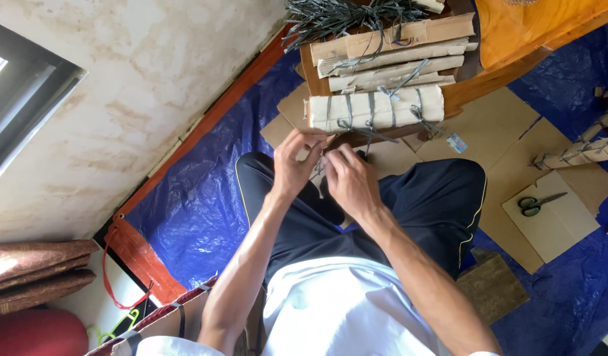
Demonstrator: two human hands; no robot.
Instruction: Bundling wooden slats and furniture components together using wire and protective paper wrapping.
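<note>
Left hand (296,161) and right hand (349,177): fingers pinched together on grey strapping (356,125) hanging from the front cardboard roll (375,109), at the wooden table (515,39) edge above the knees; this roll carries several bands already; tied rolls (389,56) stacked behind; another roll (577,153), scissors (540,202) on floor cardboard; apparently mid-batch.

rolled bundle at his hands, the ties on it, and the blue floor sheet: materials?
Rolled bundle: looks like corrugated cardboard, matte tan, with fluted torn edges. Ties: seemingly flat grey plastic strapping, dull, knotted. Floor sheet: likely woven plastic tarpaulin, glossy and creased.
</note>
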